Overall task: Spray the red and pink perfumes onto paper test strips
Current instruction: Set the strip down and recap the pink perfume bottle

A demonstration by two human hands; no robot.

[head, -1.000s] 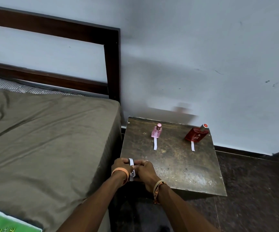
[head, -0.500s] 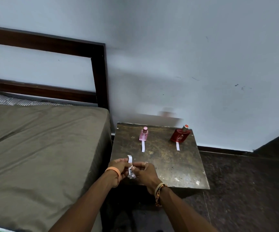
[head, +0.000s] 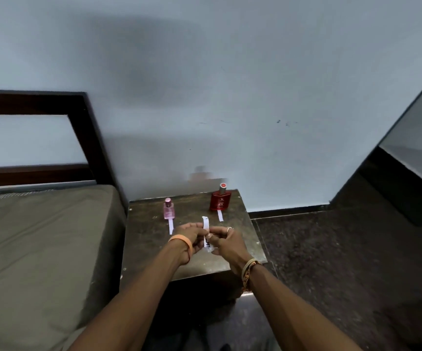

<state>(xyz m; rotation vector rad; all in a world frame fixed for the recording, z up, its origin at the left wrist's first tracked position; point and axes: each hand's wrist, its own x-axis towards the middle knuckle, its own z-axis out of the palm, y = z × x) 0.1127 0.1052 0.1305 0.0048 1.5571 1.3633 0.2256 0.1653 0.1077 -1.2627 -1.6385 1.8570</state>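
Your left hand [head: 188, 235] and right hand [head: 224, 240] meet above the middle of the dark, scuffed square-topped counter [head: 146, 239]. Each grip is closed on the same narrow white paper strip with black print [head: 206, 224]. The fingers and thumbs of both hands pinch its lower part, and its blank upper end stands up above your knuckles. The small pink glass perfume bottle [head: 168, 211] stands upright at the far left of the counter. A plain white test strip [head: 171, 226] lies flat just in front of it, pointing toward you, with its near end close beside your left hand. Whether the strip's far end touches the bottle's base is too small to tell. The squat red glass perfume bottle [head: 220, 201], with a silver collar and red-topped cap, stands upright at the far right of the counter. A second short white test strip [head: 220, 215] lies flat in front of it. Neither hand touches either bottle. You wear an orange wristband [head: 180, 242] on the left wrist, a woven bracelet [head: 249, 268] on the right wrist and a ring [head: 228, 229] on a right finger. An olive-sheeted bed [head: 40, 236] with a dark wooden headboard [head: 85, 127] lies to the left of the counter.
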